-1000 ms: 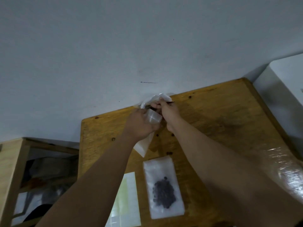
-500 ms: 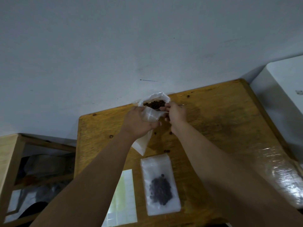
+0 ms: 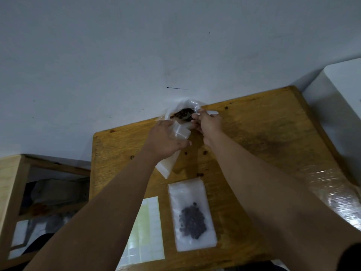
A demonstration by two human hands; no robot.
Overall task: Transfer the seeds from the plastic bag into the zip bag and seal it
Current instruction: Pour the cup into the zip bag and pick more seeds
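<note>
An open clear plastic bag (image 3: 186, 104) stands at the table's far edge against the wall, with brown seeds (image 3: 181, 113) showing in its mouth. My left hand (image 3: 166, 140) grips an empty zip bag (image 3: 178, 133) just below that mouth, and the bag's lower end hangs under my palm. My right hand (image 3: 210, 125) pinches a small metal spoon (image 3: 188, 117) whose bowl sits in the seeds at the bag's opening. A second zip bag (image 3: 192, 216) lies flat on the near part of the table with dark seeds inside.
The wooden table (image 3: 263, 137) abuts a grey wall. A sheet of white labels (image 3: 149, 229) lies at the near left. A plastic-wrapped bundle (image 3: 336, 198) sits at the right edge, a white box (image 3: 343, 85) beyond it. A wooden shelf (image 3: 11, 173) stands to the left.
The plastic bag's mouth has opened and the seeds now show. My right hand has shifted right to the bag's opening with the spoon. My left hand has stayed put, still holding the zip bag.
</note>
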